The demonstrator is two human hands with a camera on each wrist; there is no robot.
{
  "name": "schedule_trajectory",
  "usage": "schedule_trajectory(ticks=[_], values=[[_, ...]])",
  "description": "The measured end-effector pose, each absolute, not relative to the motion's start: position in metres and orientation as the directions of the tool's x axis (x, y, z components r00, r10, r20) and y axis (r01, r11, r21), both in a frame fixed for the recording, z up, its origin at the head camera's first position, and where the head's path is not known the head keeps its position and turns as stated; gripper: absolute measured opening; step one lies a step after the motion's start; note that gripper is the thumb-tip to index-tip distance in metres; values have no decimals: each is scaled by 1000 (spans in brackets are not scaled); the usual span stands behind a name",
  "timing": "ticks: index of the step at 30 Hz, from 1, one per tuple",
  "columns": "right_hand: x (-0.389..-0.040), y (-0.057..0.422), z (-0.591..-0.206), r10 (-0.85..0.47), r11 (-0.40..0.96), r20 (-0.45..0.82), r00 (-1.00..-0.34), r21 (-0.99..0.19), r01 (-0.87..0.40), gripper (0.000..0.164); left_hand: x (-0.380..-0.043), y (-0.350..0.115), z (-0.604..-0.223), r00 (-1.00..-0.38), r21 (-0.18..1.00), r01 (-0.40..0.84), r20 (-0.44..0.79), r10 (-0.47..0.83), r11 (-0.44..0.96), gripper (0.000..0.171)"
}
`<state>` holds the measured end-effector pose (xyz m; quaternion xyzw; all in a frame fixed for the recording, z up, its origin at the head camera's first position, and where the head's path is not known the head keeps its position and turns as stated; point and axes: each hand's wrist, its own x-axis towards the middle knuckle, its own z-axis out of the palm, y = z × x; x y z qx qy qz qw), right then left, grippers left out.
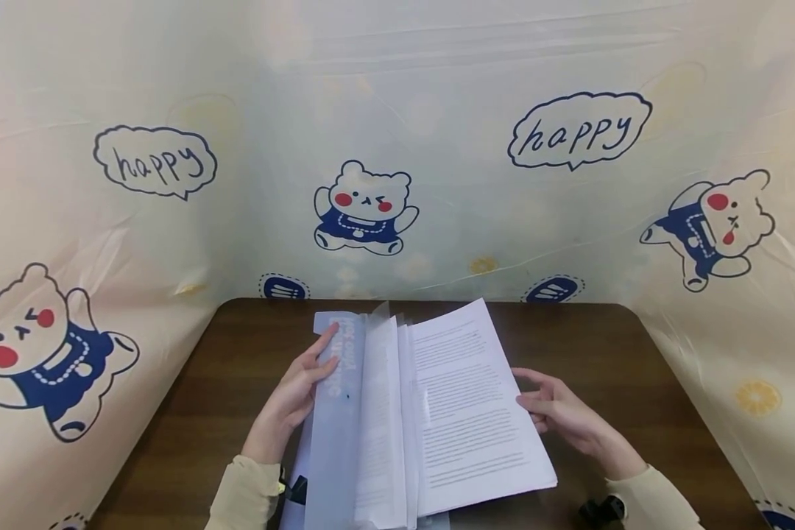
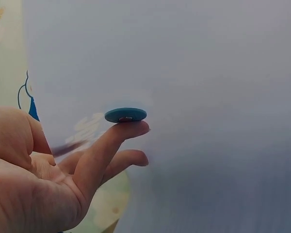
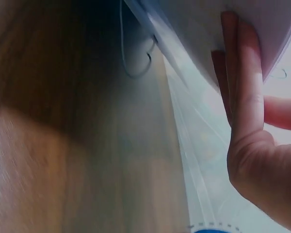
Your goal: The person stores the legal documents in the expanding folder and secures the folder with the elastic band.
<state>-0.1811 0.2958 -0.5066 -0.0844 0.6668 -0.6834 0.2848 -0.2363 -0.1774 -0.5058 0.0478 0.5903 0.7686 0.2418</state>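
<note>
A blue document folder [image 1: 334, 442] stands partly open on the table, with white lettering on its cover. My left hand [image 1: 291, 390] holds the cover by its left edge. In the left wrist view, that hand [image 2: 53, 179] reaches round the edge, and a round teal button [image 2: 126, 115] sits at a fingertip. Out of the folder's right side leans a stack of printed sheets [image 1: 470, 412], tilted. My right hand [image 1: 563, 412] pinches the stack's right edge. In the right wrist view, the right hand's fingers [image 3: 250, 87] lie along the underside of the sheets [image 3: 199, 29].
Beneath everything is a dark brown wooden table [image 1: 218, 368]. A pale curtain [image 1: 450, 206] printed with bears and "happy" bubbles surrounds its back and sides. More pages and clear sleeves [image 1: 380, 412] stand inside the folder. Dark wrist straps [image 1: 603, 509] show at both sleeves.
</note>
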Motion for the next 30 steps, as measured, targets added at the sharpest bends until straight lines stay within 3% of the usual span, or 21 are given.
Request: schedule_trajectory(ticks=[14, 30], values=[[-159, 239, -521, -442, -22, -275, -854, -948, 316, 74, -234, -174, -502, -884, 930, -300, -188, 428, -213, 74], [-148, 197, -538, -476, -108, -229, -849, -943, 314, 72, -231, -165, -504, -907, 945, -270, -185, 378, -187, 73]])
